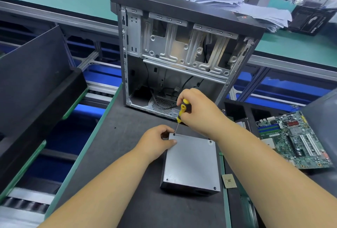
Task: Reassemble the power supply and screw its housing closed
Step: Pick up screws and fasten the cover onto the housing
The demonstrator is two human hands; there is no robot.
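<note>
Head view shows the grey sheet-metal power supply box with black sides lying flat on the dark tabletop, right in front of you at centre. Your right hand is curled round the yellow-and-black screwdriver, whose tip sits in the screw hole at the lid's 11 o'clock corner. Your left hand grips that same corner from 9 o'clock, thumb lying on the lid and fingers wrapped over the far edge. Dark screw points show at the other three corners; whether they are driven home is too small to tell. The box looks rigid and fairly heavy, so it should sit steady, but its smooth painted lid could slip under a pushing tip. Hold it by the side walls and keep the thumb clear of the blade. The sheet edges look thin, probably sharp. At 12 o'clock the open silver-and-black computer case stands close behind your right hand, leaving little room to tilt the handle away. The tabletop's green edge runs near at 3 o'clock, beside a small square chip and a green motherboard; the 9 o'clock side offers more room.
</note>
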